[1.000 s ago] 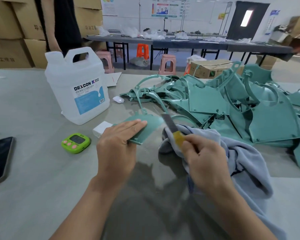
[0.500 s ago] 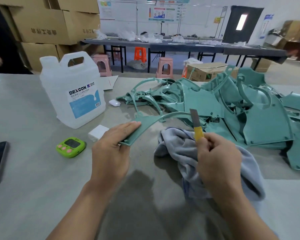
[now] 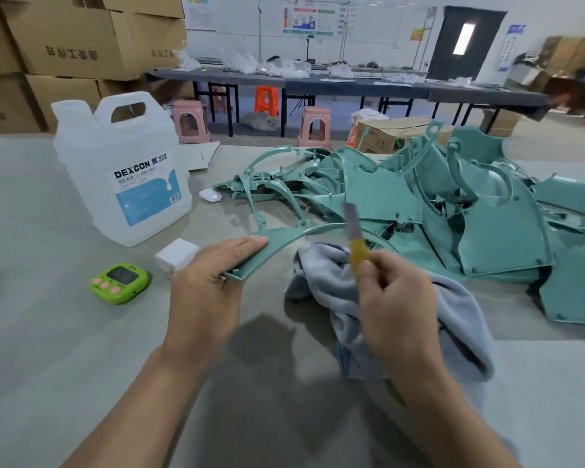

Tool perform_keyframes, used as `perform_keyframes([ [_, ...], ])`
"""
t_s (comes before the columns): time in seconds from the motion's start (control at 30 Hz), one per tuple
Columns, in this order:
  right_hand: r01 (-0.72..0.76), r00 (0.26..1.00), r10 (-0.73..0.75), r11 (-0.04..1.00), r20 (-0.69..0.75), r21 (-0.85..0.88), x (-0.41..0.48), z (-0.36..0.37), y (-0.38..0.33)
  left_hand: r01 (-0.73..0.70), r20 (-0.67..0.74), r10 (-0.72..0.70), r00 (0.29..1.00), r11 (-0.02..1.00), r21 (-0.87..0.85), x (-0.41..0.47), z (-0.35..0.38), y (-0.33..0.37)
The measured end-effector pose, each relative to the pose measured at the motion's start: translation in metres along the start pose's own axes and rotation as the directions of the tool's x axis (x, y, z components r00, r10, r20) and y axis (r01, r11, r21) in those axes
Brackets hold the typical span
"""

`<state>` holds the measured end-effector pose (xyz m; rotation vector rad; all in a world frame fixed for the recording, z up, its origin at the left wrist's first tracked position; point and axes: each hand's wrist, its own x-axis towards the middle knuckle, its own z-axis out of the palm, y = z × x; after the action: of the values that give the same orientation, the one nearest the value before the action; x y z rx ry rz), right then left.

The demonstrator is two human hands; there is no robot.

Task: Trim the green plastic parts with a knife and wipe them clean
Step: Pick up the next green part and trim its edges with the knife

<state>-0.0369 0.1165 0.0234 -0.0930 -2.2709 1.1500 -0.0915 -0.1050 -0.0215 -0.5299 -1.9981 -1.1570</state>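
Grey bench (image 3: 48,332), boxes behind. Knife (image 3: 353,231) now lifted off the green part (image 3: 284,239), blade up, gripped by right hand (image 3: 395,312) over cloth (image 3: 453,315). Left hand (image 3: 206,292) holds part tilted. Trim pass probably done; wipe next.

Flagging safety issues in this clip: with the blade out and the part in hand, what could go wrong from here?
The knife blade is exposed in the right hand, close to the left hand holding the green part; a slip may cut fingers.
The part is held at one end only, so it may flex under the blade.
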Motion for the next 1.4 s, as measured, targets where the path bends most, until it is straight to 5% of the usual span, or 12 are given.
perform_keyframes([
  [0.1,0.128,0.986,-0.133,0.99,0.101,0.058,-0.013,0.011,-0.014,-0.009,0.022,0.01,1.0,1.0,-0.014,0.001,-0.003,0.002],
  [0.3,-0.361,0.924,0.373,0.923,-0.079,0.136,0.023,-0.007,0.028,0.138,-0.038,-0.143,0.989,0.983,-0.122,0.003,-0.006,0.013],
  [0.4,-0.186,0.979,0.202,0.944,-0.03,0.273,0.013,0.001,0.014,0.137,-0.03,-0.141,0.99,0.985,-0.101,0.003,-0.003,0.015],
  [0.5,-0.08,0.992,0.055,0.973,0.116,0.216,-0.001,0.016,0.002,0.126,-0.002,-0.127,0.992,0.987,-0.1,0.003,-0.004,0.015],
  [0.57,-0.24,0.97,0.23,0.956,0.078,0.17,0.009,0.016,0.013,0.119,0.008,-0.118,0.993,0.989,-0.093,0.004,-0.005,0.013],
  [0.7,-0.598,0.791,0.61,0.752,0.051,0.279,0.023,0.004,0.038,0.202,-0.032,-0.208,0.978,0.971,-0.124,0.004,-0.003,0.013],
  [0.77,-0.539,0.812,0.583,0.758,-0.013,0.367,0.017,0.008,0.031,0.232,-0.038,-0.239,0.97,0.962,-0.144,0.006,-0.002,0.014],
  [0.87,-0.297,0.947,0.32,0.902,-0.023,0.315,0.003,0.02,0.012,0.215,-0.005,-0.218,0.976,0.964,-0.153,0.006,-0.002,0.016],
  [0.97,-0.138,0.99,0.133,0.963,0.038,0.232,0.001,0.023,0.006,0.17,0.022,-0.169,0.985,0.975,-0.141,0.004,-0.003,0.015],
  [1.07,-0.274,0.96,0.279,0.953,-0.023,0.128,0.01,0.012,0.02,0.19,0.002,-0.192,0.981,0.97,-0.152,0.006,-0.006,0.013],
  [1.17,-0.469,0.863,0.498,0.854,-0.091,0.224,0.017,0.002,0.035,0.23,-0.041,-0.243,0.969,0.952,-0.2,0.008,-0.008,0.013],
  [1.4,-0.173,0.973,0.212,0.931,-0.088,0.322,0.009,0.007,0.017,0.373,-0.134,-0.419,0.898,0.887,-0.273,0.012,-0.013,0.006],
])
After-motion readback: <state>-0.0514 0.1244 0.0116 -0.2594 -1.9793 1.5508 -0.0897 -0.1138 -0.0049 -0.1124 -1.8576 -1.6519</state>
